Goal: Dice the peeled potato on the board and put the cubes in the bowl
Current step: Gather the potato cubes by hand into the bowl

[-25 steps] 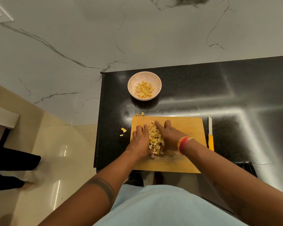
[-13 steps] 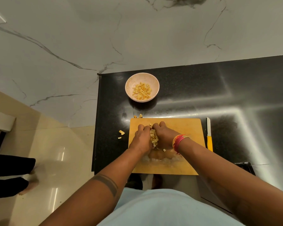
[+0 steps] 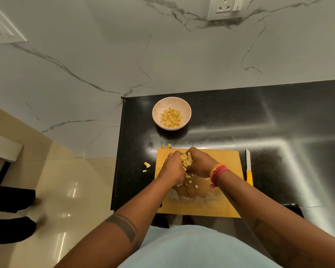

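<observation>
Here both hands meet over the far half of the board (image 3: 226, 200), cupped together around a heap of potato cubes (image 3: 186, 160). The left hand (image 3: 173, 169) curls its fingers against the heap from one side, and the right hand (image 3: 200, 164) does the same from the other, so the cubes sit pinched between the two. A few loose cubes (image 3: 190, 181) lie on the board just under the wrists. The bowl (image 3: 171, 113) stands on the black counter (image 3: 240, 117) beyond the board, apart from it, with a layer of cubes already inside. Stray bits (image 3: 147, 165) lie on the counter left of the board, and two more by its far edge. A knife (image 3: 249, 168) with a yellow handle lies on the counter just right of the board. Red and orange threads (image 3: 218, 172) wrap the right wrist.
</observation>
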A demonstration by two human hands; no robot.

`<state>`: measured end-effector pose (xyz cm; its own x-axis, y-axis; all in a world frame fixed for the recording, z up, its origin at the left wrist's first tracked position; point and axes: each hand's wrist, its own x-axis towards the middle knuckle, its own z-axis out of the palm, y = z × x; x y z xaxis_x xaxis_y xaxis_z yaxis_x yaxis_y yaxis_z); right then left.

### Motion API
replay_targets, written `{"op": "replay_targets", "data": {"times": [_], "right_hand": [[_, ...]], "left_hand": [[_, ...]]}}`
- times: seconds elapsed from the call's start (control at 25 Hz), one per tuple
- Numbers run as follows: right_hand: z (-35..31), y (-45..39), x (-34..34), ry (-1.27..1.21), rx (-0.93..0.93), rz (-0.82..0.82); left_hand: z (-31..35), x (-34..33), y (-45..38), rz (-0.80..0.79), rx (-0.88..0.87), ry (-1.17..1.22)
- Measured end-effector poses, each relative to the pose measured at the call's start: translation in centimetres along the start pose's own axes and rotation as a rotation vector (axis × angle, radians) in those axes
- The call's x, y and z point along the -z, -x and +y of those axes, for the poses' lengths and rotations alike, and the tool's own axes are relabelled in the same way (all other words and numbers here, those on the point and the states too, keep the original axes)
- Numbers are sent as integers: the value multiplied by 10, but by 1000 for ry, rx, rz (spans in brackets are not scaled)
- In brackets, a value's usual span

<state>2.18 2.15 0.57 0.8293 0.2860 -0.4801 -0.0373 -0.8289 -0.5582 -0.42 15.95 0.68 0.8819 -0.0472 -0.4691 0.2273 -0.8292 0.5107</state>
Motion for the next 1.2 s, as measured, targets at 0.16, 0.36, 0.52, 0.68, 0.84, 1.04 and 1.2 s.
{"op": "replay_targets", "data": {"times": [0.16,0.36,0.52,0.68,0.84,1.04,1.2], "right_hand": [[-8,-1,8,-16,-5,10],[-21,-5,21,-15,1,14],[-39,-17,48,-12,30,10],[-61,-57,85,3,51,75],[-87,-122,122,162,20,61],[-90,-182,130,10,-170,-24],[-81,-201,123,-54,-261,120]], "left_hand": [[3,9,0,13,18,86],[7,29,-7,21,25,45],[15,52,-22,48,28,43],[33,99,-53,106,14,92],[46,145,-106,114,59,47],[40,164,-161,11,243,149],[34,164,-175,-18,225,132]]}}
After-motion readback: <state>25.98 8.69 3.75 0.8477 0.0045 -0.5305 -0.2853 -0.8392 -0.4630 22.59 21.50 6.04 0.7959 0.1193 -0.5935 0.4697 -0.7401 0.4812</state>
